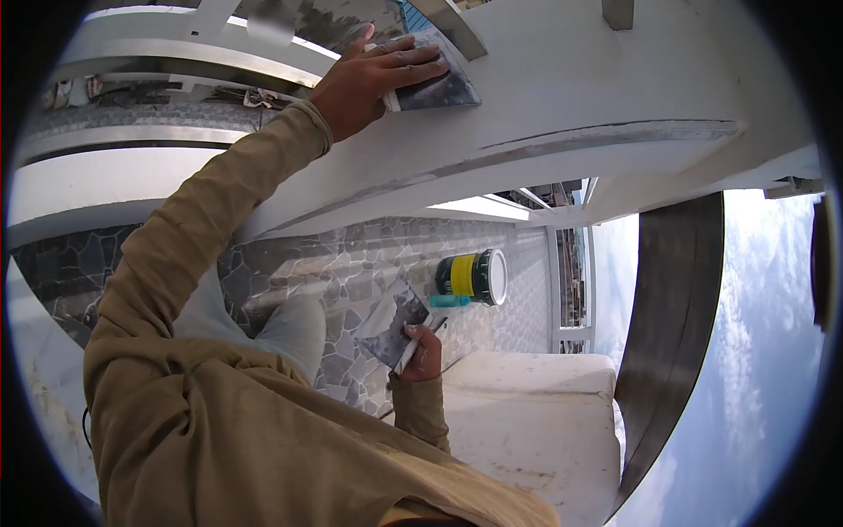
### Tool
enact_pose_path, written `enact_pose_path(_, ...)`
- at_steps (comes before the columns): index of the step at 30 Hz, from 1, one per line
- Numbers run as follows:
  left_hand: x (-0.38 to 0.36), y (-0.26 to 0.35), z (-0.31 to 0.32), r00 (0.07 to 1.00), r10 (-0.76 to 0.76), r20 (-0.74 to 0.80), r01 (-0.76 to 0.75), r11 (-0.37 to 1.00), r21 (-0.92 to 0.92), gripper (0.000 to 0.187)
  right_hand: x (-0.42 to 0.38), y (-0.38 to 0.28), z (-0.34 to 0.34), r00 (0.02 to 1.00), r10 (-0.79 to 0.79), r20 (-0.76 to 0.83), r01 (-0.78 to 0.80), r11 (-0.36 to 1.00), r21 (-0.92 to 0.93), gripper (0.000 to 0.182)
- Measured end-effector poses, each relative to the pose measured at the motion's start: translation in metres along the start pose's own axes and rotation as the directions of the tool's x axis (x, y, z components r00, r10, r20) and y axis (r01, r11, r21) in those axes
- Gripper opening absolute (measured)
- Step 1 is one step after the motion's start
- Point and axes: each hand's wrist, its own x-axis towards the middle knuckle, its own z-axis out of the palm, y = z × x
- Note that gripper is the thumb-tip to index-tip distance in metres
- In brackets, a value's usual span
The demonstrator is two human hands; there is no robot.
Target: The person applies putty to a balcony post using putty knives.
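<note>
My left hand (386,70) lays its fingers along a broad putty scraper (452,88) and holds it against the white painted beam (562,79). The blade is dark with pale smears. Lower in view, my right hand (423,351) grips a second broad scraper (392,325), held in the air over the stone floor. White and grey putty coats that blade; the thumb rests on its face. A long grey patched strip (615,136) runs along the beam's edge.
A dark green bucket (474,277) with a yellow label stands on the stone-patterned floor (351,255), a teal item (450,300) beside it. A white block-like surface (536,413) lies near my right arm. Railings (569,290) and a dark curved beam (672,334) are beyond.
</note>
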Motion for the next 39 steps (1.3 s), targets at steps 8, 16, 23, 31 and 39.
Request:
enact_pose_path(8, -0.028, 0.036, -0.028, 0.970, -0.186, 0.154, 0.186, 0.982, 0.016, 0.074, 0.011, 0.011, -0.001, 1.000, -0.010, 0.006, 0.010, 0.999, 0.047, 0.045)
enact_pose_path(16, -0.056, 0.082, -0.045, 0.942, -0.252, 0.221, 0.272, 0.960, -0.064, 0.062, 0.016, 0.016, -0.011, 0.999, 0.014, 0.034, -0.016, 0.999, 0.041, 0.047)
enact_pose_path(23, -0.029, 0.092, -0.095, 0.870, -0.431, 0.240, 0.491, 0.798, -0.349, 0.038, 0.010, 0.014, -0.011, 0.999, 0.017, 0.051, -0.020, 0.998, 0.057, 0.048)
enact_pose_path(31, 0.042, 0.056, -0.083, 0.970, -0.229, 0.084, 0.244, 0.922, -0.301, 0.021, -0.008, 0.014, -0.019, 0.998, -0.058, -0.037, 0.061, 0.993, 0.102, 0.038)
enact_pose_path(39, 0.070, 0.064, -0.079, 0.971, -0.195, 0.140, 0.219, 0.958, -0.186, 0.026, -0.020, 0.010, -0.025, 1.000, -0.029, 0.011, 0.026, 0.982, 0.188, 0.042)
